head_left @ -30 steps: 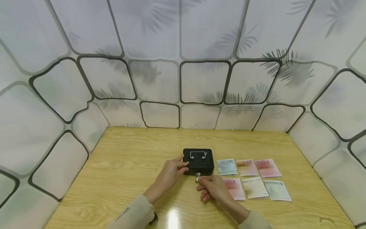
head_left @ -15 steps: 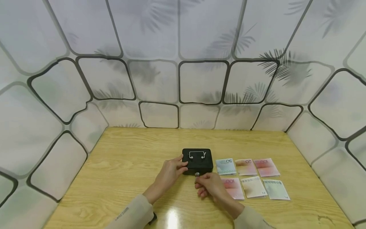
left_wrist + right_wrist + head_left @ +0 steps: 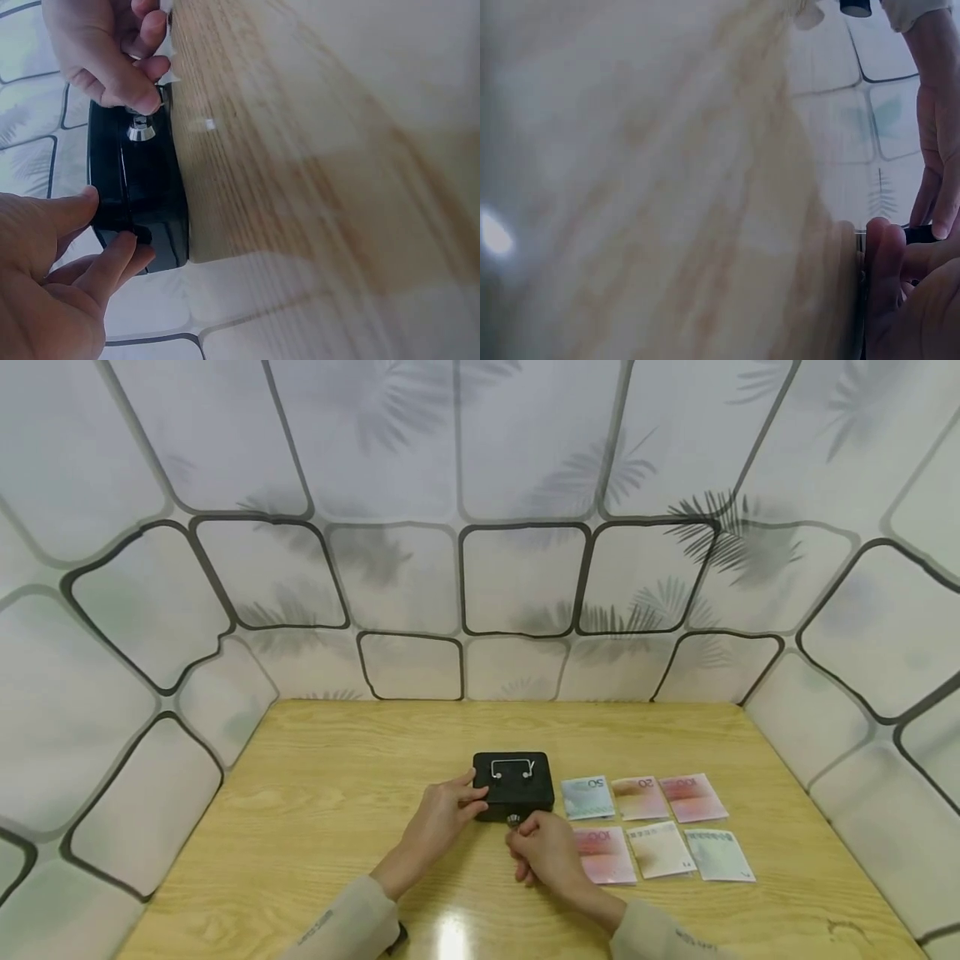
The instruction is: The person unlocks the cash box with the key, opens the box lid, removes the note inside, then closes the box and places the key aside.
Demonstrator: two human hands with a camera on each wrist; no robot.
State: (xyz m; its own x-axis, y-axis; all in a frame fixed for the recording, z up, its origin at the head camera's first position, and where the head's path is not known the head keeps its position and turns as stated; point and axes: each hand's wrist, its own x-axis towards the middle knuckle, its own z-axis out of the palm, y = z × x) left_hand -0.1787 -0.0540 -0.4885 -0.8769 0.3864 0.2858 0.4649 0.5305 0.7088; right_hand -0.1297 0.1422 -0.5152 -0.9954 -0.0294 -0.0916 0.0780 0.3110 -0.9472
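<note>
A small black cash box [image 3: 517, 793] with a folded wire handle [image 3: 513, 768] on its lid stands on the table. My left hand [image 3: 437, 818] holds it by the left side, one fingertip at the lid's edge and others against the end wall, as the left wrist view shows. At the front sticks out a silver lock [image 3: 141, 133]. Right at it, my right hand [image 3: 551, 852] pinches a small key [image 3: 160, 96] between thumb and bent forefinger; the key is mostly hidden by the fingers. In the right wrist view both hands meet at the right edge.
Right of the box lie several banknotes in two rows: a 50 note [image 3: 587, 798], a 20 note [image 3: 640, 798] and a 100 note [image 3: 693, 798] behind, with another 100 note [image 3: 604, 855] near my right hand. A patterned curtain [image 3: 517, 577] encloses the wooden table [image 3: 337, 768].
My right hand has turned at the lock, its fingers curling in more; the silver piece seen below the lock earlier is now mostly covered. The left hand stays on the box. The view shifts slightly.
</note>
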